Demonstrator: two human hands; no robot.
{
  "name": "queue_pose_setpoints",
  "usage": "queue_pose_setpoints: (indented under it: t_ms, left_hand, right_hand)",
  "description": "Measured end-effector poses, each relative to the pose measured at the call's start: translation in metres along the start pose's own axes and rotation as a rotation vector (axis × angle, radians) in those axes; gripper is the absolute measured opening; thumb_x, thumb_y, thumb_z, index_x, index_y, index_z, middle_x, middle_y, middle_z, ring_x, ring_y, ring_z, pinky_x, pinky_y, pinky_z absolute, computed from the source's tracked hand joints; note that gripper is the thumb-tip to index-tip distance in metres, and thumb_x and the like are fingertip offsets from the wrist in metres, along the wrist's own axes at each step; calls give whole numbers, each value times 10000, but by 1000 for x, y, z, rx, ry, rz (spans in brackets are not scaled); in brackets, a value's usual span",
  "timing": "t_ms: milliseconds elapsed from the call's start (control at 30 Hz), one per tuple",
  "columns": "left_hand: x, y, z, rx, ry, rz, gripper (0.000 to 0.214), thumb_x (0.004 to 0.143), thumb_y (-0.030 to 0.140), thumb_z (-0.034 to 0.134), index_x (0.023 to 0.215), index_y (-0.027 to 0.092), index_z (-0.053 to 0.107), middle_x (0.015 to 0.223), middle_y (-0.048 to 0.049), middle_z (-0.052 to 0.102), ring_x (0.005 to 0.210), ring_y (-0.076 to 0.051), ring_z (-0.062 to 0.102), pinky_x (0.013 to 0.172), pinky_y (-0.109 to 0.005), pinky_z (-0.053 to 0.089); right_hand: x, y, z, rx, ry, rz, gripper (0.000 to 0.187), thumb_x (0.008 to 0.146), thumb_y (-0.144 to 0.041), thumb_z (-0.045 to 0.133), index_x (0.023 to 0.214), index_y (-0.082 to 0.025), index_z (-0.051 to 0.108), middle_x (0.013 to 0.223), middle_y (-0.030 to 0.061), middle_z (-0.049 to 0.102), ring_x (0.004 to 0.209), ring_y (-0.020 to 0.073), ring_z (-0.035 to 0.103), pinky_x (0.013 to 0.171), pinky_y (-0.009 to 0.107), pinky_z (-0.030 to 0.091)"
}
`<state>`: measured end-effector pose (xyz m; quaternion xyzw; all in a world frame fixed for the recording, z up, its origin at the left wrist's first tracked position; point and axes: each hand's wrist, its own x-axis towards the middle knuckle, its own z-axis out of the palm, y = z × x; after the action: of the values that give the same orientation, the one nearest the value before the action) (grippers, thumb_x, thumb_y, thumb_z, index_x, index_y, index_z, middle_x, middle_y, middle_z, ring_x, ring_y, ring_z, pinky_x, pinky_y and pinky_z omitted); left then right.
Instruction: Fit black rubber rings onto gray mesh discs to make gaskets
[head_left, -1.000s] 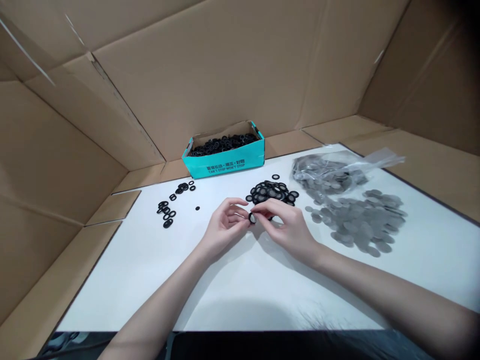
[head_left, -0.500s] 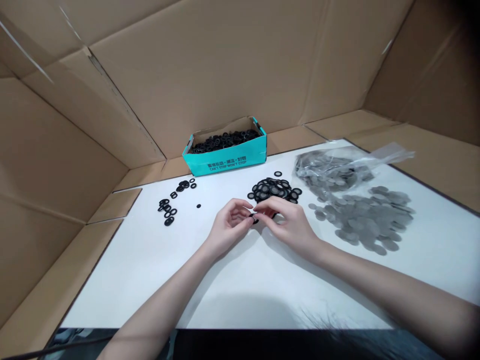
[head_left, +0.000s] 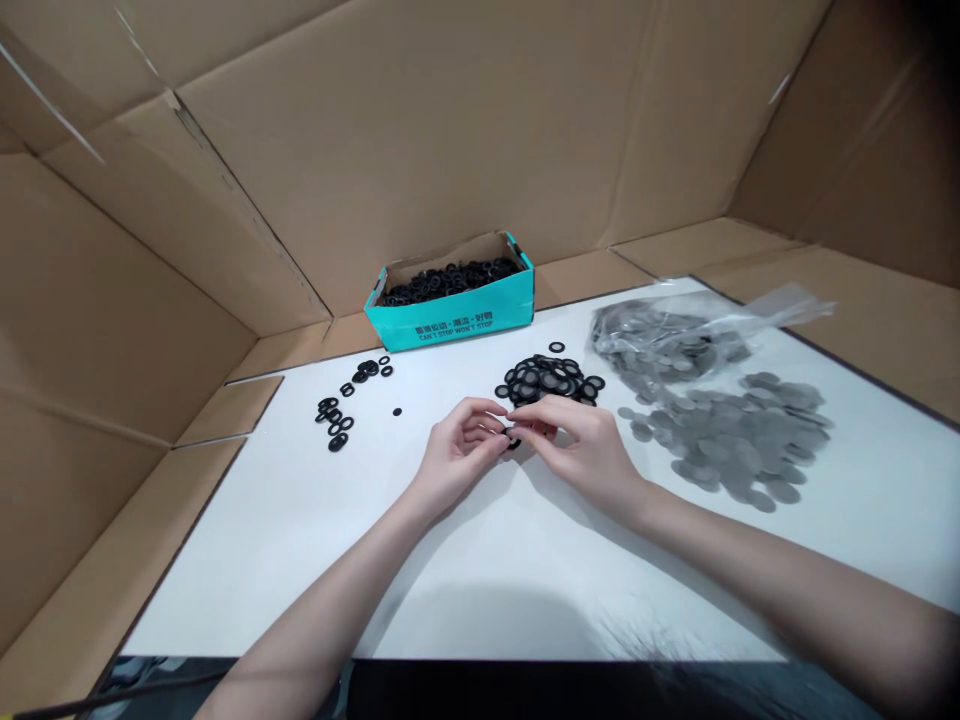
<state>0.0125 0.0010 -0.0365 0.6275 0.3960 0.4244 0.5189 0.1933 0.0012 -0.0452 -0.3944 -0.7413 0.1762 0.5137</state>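
Near the middle of the white table (head_left: pixel 300 560), a black rubber ring (head_left: pixel 513 441) is pinched between both hands. My left hand (head_left: pixel 461 450) grips its left side with thumb and fingertips, and my right hand (head_left: pixel 577 440) holds its right side the same way. Fingers cover much of the ring, so whether a disc sits inside it is hard to see. Just beyond my fingertips lies a pile of black rings with grey mesh centres (head_left: pixel 547 378). To the right, loose round grey mesh discs (head_left: pixel 735 435) spread in a heap.
A turquoise cardboard box (head_left: pixel 454 325) full of black rings stands at the back. Scattered black rings (head_left: pixel 335 422) and one small black piece (head_left: pixel 397 412) lie on the left. A clear plastic bag of discs (head_left: pixel 667 340) rests at the back right. Cardboard walls (head_left: pixel 420 140) surround the table.
Both hands stay in nearly the same place. The ring shows slightly more between the fingertips, and the right fingers have shifted a little.
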Motion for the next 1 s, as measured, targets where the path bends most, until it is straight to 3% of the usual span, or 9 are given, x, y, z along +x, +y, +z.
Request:
queue_pose_setpoints:
  t_ms: [200, 400, 567, 700, 1000]
  left_hand:
    - [-2, 3, 2, 123, 31, 64, 254, 853, 264, 685, 1077, 193, 590, 949, -39, 661, 869, -135, 661, 785, -242, 537]
    - [-3, 6, 3, 166, 40, 40, 272, 840, 260, 688, 1082, 191, 584, 917, -36, 664, 814, -130, 667, 707, -220, 523]
    - [-3, 7, 2, 161, 89, 29, 258, 823, 247, 694, 1054, 193, 591, 889, -18, 645, 746, -106, 645, 667, -201, 507]
    - [-3, 8, 1, 137, 139, 17, 259, 812, 228, 697, 1047, 197, 592, 909, -12, 626, 731, -93, 640, 678, -199, 512]
    - [-3, 10, 0, 243, 61, 97, 188, 848, 176, 632, 1034, 185, 604, 968, -35, 649, 825, -117, 629, 799, -247, 525]
  right_hand:
    - [-1, 2, 1, -31, -14, -1, 102, 874, -125, 643, 846, -176, 726, 770, 26, 718, 605, 126, 616, 549, 245, 455]
    - [-2, 3, 1, -49, -55, -59, 124, 888, -134, 630, 867, -192, 738, 786, 25, 741, 650, 141, 638, 559, 252, 439]
    - [-3, 4, 2, -34, -94, 28, 86, 903, -206, 629, 895, -188, 713, 832, 36, 713, 638, 129, 615, 556, 252, 435]
    - [-4, 4, 3, -52, -195, 75, 111, 919, -248, 606, 860, -186, 678, 828, 39, 670, 639, 131, 598, 572, 259, 437]
    - [-1, 6, 1, -81, -302, 29, 137, 916, -185, 548, 798, -187, 618, 767, 25, 601, 648, 139, 563, 578, 260, 424]
